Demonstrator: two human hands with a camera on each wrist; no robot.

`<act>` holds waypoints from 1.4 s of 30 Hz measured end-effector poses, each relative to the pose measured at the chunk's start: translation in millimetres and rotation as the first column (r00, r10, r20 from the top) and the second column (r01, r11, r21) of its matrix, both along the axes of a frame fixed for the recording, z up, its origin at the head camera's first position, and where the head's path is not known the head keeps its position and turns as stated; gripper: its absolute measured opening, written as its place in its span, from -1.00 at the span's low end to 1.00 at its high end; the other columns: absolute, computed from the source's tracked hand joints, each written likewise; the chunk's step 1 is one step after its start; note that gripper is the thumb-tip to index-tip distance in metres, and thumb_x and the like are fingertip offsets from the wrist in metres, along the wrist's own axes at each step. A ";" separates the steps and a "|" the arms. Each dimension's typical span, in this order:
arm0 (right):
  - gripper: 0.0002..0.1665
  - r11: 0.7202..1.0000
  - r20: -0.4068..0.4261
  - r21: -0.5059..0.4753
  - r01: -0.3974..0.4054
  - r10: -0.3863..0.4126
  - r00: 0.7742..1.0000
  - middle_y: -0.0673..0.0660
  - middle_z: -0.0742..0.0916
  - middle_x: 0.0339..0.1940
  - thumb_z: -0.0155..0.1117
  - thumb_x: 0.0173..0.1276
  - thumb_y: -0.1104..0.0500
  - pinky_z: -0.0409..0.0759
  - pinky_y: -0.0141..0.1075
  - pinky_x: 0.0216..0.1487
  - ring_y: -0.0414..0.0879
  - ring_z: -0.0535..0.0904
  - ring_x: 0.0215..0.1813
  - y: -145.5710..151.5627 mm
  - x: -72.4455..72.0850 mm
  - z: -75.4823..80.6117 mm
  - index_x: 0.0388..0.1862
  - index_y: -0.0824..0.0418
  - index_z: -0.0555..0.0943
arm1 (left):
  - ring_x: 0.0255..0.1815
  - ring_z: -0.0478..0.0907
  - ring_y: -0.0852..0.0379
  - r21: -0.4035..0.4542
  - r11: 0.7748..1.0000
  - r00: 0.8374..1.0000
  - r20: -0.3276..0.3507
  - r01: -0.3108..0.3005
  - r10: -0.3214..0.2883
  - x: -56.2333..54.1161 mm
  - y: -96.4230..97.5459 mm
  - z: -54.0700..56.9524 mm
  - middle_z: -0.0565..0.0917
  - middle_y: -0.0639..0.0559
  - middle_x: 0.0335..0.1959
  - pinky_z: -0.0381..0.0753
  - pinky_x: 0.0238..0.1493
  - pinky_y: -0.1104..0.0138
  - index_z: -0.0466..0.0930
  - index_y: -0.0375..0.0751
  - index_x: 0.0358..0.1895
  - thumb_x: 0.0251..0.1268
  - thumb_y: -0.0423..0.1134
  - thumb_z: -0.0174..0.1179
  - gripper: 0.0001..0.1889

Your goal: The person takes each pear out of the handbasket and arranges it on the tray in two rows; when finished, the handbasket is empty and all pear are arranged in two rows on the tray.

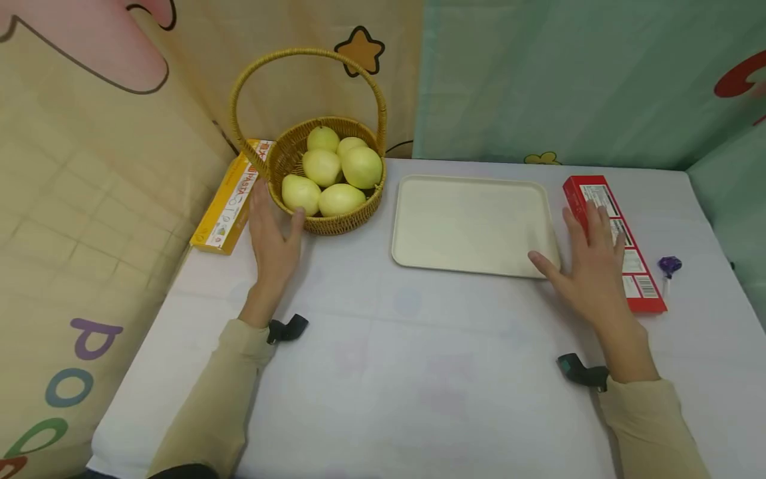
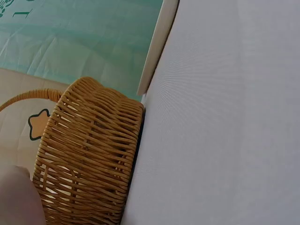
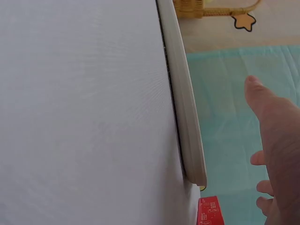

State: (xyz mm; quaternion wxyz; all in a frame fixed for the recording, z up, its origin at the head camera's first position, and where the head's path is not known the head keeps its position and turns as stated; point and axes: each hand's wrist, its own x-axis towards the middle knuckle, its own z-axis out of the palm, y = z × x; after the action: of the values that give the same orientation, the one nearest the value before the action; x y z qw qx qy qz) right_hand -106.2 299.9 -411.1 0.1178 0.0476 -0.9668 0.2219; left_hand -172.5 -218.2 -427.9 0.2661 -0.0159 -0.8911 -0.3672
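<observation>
My left hand (image 1: 273, 233) is beside the near left side of a wicker basket (image 1: 335, 226), its thumb close to the rim and its fingers extended. Several yellow-green round fruits (image 1: 322, 166) lie in the basket. In the left wrist view the woven basket wall (image 2: 89, 154) fills the left part, with the thumb (image 2: 21, 197) at the lower left. My right hand (image 1: 589, 273) hovers with spread fingers over a red box (image 1: 649, 303), the thumb near the right corner of a cream tray (image 1: 473, 226). Neither hand grips anything.
A yellow pasta box (image 1: 218, 213) lies left of the basket, partly under its handle in the head view. A purple-wrapped lollipop (image 1: 669, 266) lies right of the red box. Behind the white-covered table (image 1: 419, 372) hang printed curtains (image 1: 568, 80).
</observation>
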 end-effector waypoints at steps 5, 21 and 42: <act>0.16 1.000 0.019 0.010 0.000 0.000 1.000 0.26 -0.06 0.80 0.20 0.44 -0.41 -0.41 0.47 0.60 0.26 -0.29 0.78 -0.6 -0.5 -2.5 0.78 0.10 0.01 | 0.76 -0.13 0.15 0.163 0.987 0.999 0.036 0.002 -0.008 -7.0 -2.9 -5.0 0.00 -0.01 0.77 -0.16 0.74 0.19 -0.10 -0.12 0.74 0.69 0.10 -0.06 -0.23; 0.16 1.000 0.024 0.001 -0.024 0.024 0.999 0.26 -0.03 0.80 0.26 0.42 -0.35 -0.36 0.45 0.62 0.24 -0.27 0.79 -9.4 -3.0 -4.6 0.77 0.11 0.02 | 0.72 -0.05 0.27 0.351 0.937 0.999 0.048 0.002 -0.020 -30.8 1.9 -10.8 -0.01 0.06 0.77 -0.06 0.68 0.40 -0.15 -0.08 0.75 0.70 0.10 -0.08 -0.23; 0.06 0.942 -0.073 -0.113 -0.315 0.309 0.948 0.28 0.15 0.75 0.40 0.43 -0.19 -0.11 0.40 0.65 0.17 -0.05 0.77 -144.6 -67.8 13.3 0.73 0.12 0.14 | 0.72 0.05 0.11 0.410 0.911 0.998 0.006 0.050 -0.058 -32.1 2.0 -15.8 0.03 0.02 0.76 0.06 0.67 0.34 -0.18 -0.02 0.75 0.69 -0.02 -0.02 -0.23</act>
State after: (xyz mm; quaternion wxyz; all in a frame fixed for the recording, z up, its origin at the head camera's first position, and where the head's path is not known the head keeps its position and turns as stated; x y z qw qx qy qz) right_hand -174.0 155.2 -397.8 0.1098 0.1987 -0.9279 0.2957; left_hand -204.6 -216.2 -443.7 0.2454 0.0189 -0.7959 -0.5532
